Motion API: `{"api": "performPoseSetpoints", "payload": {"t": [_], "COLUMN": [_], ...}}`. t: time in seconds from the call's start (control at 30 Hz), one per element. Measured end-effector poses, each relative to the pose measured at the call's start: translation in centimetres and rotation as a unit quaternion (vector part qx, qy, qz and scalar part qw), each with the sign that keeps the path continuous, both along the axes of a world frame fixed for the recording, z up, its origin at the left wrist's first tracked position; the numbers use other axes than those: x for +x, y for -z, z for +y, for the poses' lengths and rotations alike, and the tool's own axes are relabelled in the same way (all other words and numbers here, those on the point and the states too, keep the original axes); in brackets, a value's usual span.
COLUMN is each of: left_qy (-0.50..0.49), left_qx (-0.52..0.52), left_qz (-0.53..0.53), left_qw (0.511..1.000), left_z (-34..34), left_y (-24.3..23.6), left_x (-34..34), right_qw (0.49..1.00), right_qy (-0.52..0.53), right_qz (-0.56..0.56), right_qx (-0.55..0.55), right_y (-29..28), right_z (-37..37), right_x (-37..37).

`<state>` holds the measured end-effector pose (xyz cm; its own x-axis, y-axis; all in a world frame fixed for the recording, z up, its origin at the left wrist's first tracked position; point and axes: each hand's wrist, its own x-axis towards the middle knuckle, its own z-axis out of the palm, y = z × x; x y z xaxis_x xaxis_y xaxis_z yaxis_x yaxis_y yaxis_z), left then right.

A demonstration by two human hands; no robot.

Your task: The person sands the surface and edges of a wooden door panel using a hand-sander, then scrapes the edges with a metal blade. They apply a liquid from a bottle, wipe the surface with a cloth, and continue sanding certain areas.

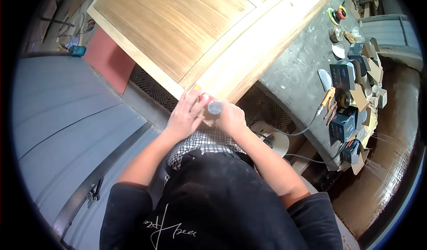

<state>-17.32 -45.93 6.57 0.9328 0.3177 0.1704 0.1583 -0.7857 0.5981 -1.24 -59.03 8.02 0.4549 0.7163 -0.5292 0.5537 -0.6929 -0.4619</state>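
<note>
At the near corner of a framed wooden panel [173, 25] my two hands are close together. My left hand [183, 116] lies against the panel's end edge with its fingers stretched out and slightly apart. A small yellow spot [196, 87] shows at its fingertips. My right hand [232, 118] is closed around a small cylinder with a round grey end [214, 107], which faces up toward me. Beside that end, a red part [204, 97] shows between the hands, partly covered by my left fingers. The cylinder's exact kind cannot be made out.
Right of the panel, a grey worktable [300, 63] holds a red-and-black disc sander [339, 14], an orange-handled air tool [328, 98] with a hose, and several open boxes [342, 75]. A red board [108, 61] stands at left. A white round container [278, 142] is below the table.
</note>
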Motion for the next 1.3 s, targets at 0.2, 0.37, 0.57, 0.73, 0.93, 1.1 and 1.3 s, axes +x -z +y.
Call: {"api": "performPoseSetpoints", "payload": {"t": [0.2, 0.37, 0.57, 0.73, 0.93, 1.1, 1.3], "left_qy": [0.074, 0.084, 0.074, 0.028, 0.053, -0.014, 0.012], "left_qx": [-0.107, -0.112, -0.052, -0.197, -0.048, -0.145, -0.059], "left_qz": [0.014, -0.005, -0.04, -0.035, -0.062, -0.047, -0.034], "left_qw": [0.991, 0.99, 0.995, 0.979, 0.995, 0.988, 0.998], "left_z": [-0.8, -0.3, 0.3, 0.4, 0.8, 0.5, 0.4], "left_y": [-1.0, -0.6, 0.5, 0.0, 0.3, -0.4, -0.1], "left_x": [8.7, 14.3, 21.3, 27.1, 32.4, 35.5, 36.5], "right_qw": [0.999, 0.997, 0.996, 0.994, 0.994, 0.995, 0.995], "right_qy": [0.03, 0.062, 0.07, 0.093, 0.11, 0.102, 0.1], "right_qz": [0.0, -0.023, -0.052, -0.006, -0.001, -0.015, -0.016], "right_qx": [0.034, 0.034, -0.013, -0.054, -0.006, 0.006, 0.011], "right_y": [0.3, -0.5, -1.2, -2.5, -2.6, -1.8, -1.1], "right_z": [0.3, 0.6, 1.8, 2.7, 3.1, 3.1, 3.4], "right_x": [3.9, 8.7, 15.4, 21.2, 26.4, 29.3, 31.0]}}
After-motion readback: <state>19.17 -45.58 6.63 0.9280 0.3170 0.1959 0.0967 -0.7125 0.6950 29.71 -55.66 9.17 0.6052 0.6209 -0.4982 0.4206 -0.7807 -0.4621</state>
